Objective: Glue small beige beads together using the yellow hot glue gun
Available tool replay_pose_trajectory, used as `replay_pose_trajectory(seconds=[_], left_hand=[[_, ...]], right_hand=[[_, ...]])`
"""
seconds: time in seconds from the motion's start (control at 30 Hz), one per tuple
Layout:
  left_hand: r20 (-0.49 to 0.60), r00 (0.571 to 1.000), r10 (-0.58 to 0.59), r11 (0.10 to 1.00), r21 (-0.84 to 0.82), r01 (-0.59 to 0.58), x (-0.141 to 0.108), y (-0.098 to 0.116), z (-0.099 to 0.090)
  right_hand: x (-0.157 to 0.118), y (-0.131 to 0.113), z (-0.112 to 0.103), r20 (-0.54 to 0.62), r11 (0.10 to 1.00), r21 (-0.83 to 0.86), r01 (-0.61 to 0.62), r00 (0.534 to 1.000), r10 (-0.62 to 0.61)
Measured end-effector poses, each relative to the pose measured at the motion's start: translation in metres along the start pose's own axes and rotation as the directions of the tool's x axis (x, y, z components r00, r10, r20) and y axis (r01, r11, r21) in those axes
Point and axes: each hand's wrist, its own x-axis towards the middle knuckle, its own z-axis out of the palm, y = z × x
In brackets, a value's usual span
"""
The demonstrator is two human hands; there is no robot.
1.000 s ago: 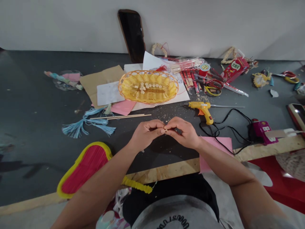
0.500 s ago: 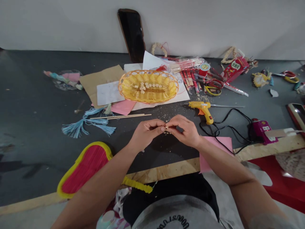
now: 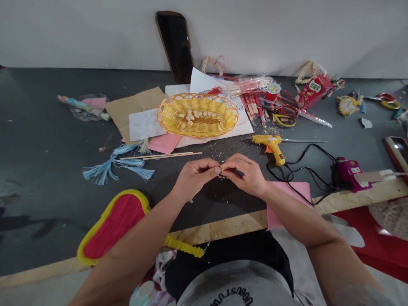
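Observation:
My left hand (image 3: 200,175) and my right hand (image 3: 244,172) meet fingertip to fingertip over the dark table. Pinched between them is a tiny pale wooden piece (image 3: 222,170), mostly covered by the fingers, so its exact shape cannot be told. Small pale bits and crumbs lie on the table just under and behind the fingertips. Beyond the hands stands a yellow woven basket (image 3: 197,131) with several small pale clusters (image 3: 190,117) in it. To the right of my right hand lies a yellow glue gun (image 3: 273,148) on its side.
Thin sticks (image 3: 165,156) and a blue tassel (image 3: 111,168) lie left. A red-and-yellow paddle-shaped piece (image 3: 116,225) is by my left forearm. The glue gun's black cord (image 3: 295,170) runs to a purple box (image 3: 350,172). Scissors (image 3: 285,119) lie behind; a phone (image 3: 176,46) leans on the wall.
The fingertips have drawn slightly closer around the small piece, covering more of it. Everything else on the table stays in place.

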Motion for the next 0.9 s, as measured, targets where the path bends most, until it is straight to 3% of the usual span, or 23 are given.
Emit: replay_pose_trajectory(seconds=[0.47, 0.63, 0.73, 0.8, 0.9], left_hand=[[-0.036, 0.999, 0.004, 0.998, 0.059, -0.002, 0.001, 0.0, 0.001], [-0.233, 0.967, 0.104, 0.994, 0.045, -0.096, 0.003, -0.006, -0.006], [-0.26, 0.948, 0.182, 0.975, 0.175, -0.139, 0.005, -0.005, -0.011], [-0.195, 0.95, 0.242, 0.904, 0.401, -0.148, 0.006, -0.004, -0.012], [0.006, 0.943, 0.334, 0.645, 0.727, -0.233, 0.006, -0.006, -0.012]], right_hand=[[0.0, 0.001, -0.002, 0.015, 1.0, -0.007, -0.01, 1.0, 0.01], [0.006, 0.013, -0.014, -0.133, 0.973, -0.11, -0.201, 0.974, 0.186], [0.006, 0.026, -0.018, -0.104, 0.933, -0.211, -0.293, 0.955, 0.277], [0.004, 0.035, -0.017, -0.012, 0.914, -0.311, -0.261, 0.962, 0.271], [0.001, 0.042, -0.015, 0.079, 0.88, -0.436, -0.189, 0.966, 0.247]])
